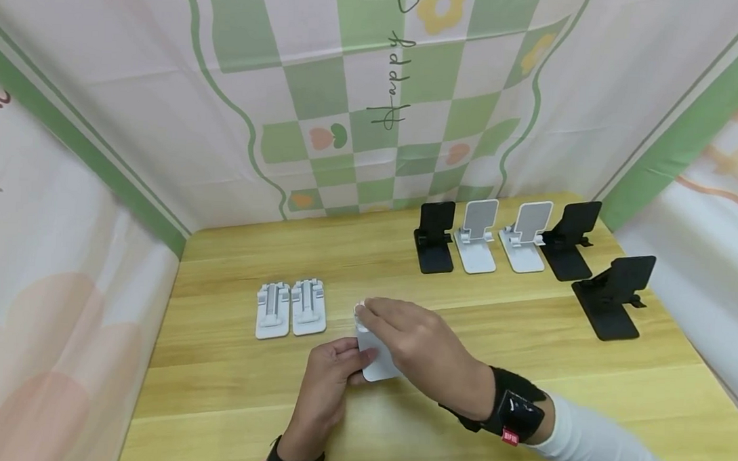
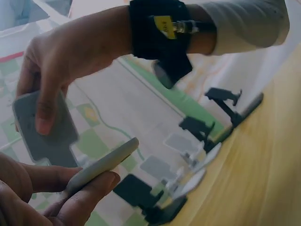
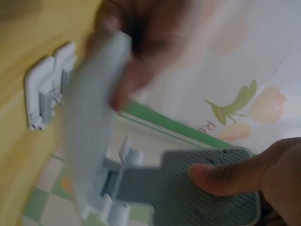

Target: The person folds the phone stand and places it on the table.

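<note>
Both hands hold one white phone stand (image 1: 378, 364) above the front middle of the table. My left hand (image 1: 332, 372) pinches its base by the edge, thumb on one face and fingers on the other, as the left wrist view shows. With thumb and fingers my right hand (image 1: 428, 348) grips the stand's grey padded back plate (image 3: 188, 188). That plate is swung out at an angle from the white base (image 3: 91, 127), and the hinge between them shows in the right wrist view. In the head view the right hand covers the stand's upper end.
Two folded white phone stands (image 1: 290, 309) lie side by side left of the hands. Toward the back right stand several unfolded ones: a black stand (image 1: 436, 239), two white stands (image 1: 480, 238) and more black stands (image 1: 611, 300). A patterned cloth (image 1: 313, 93) hangs behind the wooden table (image 1: 217, 388).
</note>
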`<action>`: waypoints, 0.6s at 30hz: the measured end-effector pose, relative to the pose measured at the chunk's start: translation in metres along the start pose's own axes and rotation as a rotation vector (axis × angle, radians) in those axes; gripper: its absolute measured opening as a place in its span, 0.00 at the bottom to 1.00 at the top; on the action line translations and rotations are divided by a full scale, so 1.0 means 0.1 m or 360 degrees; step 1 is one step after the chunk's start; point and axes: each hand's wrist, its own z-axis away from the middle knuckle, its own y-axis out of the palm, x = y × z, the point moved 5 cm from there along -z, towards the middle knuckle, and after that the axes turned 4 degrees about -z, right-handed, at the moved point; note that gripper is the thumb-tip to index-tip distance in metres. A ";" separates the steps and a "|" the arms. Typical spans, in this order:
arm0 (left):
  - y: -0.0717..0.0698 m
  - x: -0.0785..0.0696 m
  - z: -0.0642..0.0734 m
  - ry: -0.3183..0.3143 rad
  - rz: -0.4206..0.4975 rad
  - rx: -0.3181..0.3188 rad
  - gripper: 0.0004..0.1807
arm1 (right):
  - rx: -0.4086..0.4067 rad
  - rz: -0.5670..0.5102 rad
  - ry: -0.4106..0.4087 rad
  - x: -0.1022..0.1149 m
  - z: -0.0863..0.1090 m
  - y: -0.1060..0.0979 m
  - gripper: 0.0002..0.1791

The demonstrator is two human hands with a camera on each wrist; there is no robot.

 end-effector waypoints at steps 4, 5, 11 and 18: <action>-0.03 -0.03 0.00 -0.0011 -0.0033 -0.0045 0.19 | -0.0050 0.0038 -0.0065 0.07 0.10 0.14 0.22; -0.03 -0.04 0.00 -0.0013 -0.0032 -0.0053 0.18 | -0.0062 0.0042 -0.0084 0.08 0.13 0.18 0.22; -0.09 -0.06 -0.02 -0.0016 0.0005 -0.0082 0.19 | -0.0120 0.0140 -0.0162 0.14 0.27 0.36 0.17; -0.12 -0.06 -0.03 -0.0050 0.0033 -0.0113 0.19 | -0.0158 0.0141 -0.0149 0.16 0.33 0.40 0.24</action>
